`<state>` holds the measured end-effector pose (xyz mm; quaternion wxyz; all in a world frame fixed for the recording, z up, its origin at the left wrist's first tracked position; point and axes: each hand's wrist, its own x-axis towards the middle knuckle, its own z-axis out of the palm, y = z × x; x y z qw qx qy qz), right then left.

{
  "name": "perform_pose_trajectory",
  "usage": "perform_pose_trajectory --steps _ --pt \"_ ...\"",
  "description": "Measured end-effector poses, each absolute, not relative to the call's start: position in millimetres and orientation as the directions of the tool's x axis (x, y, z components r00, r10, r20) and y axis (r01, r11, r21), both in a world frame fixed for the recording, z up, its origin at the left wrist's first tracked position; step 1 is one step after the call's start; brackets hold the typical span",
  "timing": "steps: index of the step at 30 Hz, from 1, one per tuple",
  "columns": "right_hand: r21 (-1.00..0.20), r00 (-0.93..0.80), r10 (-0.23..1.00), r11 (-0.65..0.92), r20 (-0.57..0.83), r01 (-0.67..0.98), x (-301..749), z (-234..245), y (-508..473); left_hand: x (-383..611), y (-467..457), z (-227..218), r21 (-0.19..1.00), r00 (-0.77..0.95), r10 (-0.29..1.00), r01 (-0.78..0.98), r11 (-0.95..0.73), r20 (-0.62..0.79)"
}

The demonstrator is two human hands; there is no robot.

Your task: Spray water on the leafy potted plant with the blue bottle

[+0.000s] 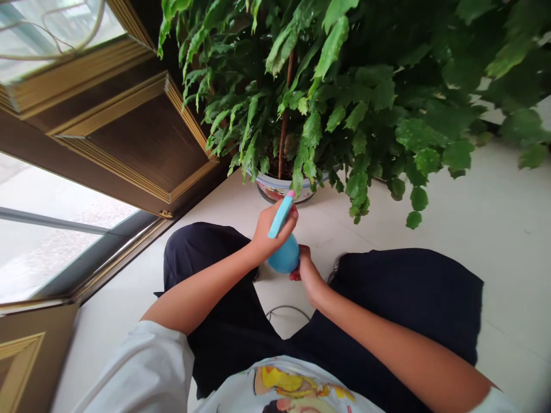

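A light blue spray bottle (284, 256) with a pink nozzle tip is in the middle, in front of the plant. Wrapped around its neck below the spray head, my left hand (266, 230) is closed on the bottle; the trigger is mostly hidden by the fingers. My right hand (309, 274) holds the bottle's rounded body low on its right side, fingers closed against it. The nozzle points toward the big leafy green plant (310, 132), whose leaves carry wet-looking spots. Its painted ceramic pot (275, 186) stands just beyond the bottle, partly covered by hanging leaves.
On the left stands a brown door with gold trim (146, 143), with a bright opening beneath it. Pale floor tiles (365, 232) surround the pot. My bent knees in dark trousers (408, 292) flank the bottle. A thin dark curved line (288, 307) shows on the floor between them.
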<state>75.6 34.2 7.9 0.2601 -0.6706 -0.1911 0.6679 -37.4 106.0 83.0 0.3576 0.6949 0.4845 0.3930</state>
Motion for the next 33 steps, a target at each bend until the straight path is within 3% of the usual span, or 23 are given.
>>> perform_pose_trajectory --steps 3,8,12,20,26,33 --pt "-0.755 0.026 0.756 -0.655 -0.654 0.021 82 -4 26 -42 107 77 0.894 0.189 0.960 0.362 -0.262 0.205" --pt "-0.833 -0.025 0.835 -0.547 -0.550 0.083 88 -17 8 -41 98 79 0.896 0.229 0.932 0.285 -0.340 0.281" --pt "-0.833 -0.078 0.829 -0.552 -0.553 0.038 93 -25 2 -39 95 94 0.888 0.280 0.913 0.268 -0.373 0.299" --pt "-0.679 -0.246 0.683 -0.725 -0.688 -0.115 97 -41 0 -33 103 111 0.891 0.410 0.875 0.251 -0.379 0.257" --pt "-0.783 -0.091 0.804 -0.594 -0.588 -0.184 92 -5 -3 -28 103 119 0.904 0.350 0.912 0.283 -0.321 0.214" --pt "-0.768 -0.113 0.783 -0.622 -0.612 -0.152 95 1 4 -26 105 118 0.891 0.327 0.916 0.306 -0.335 0.232"
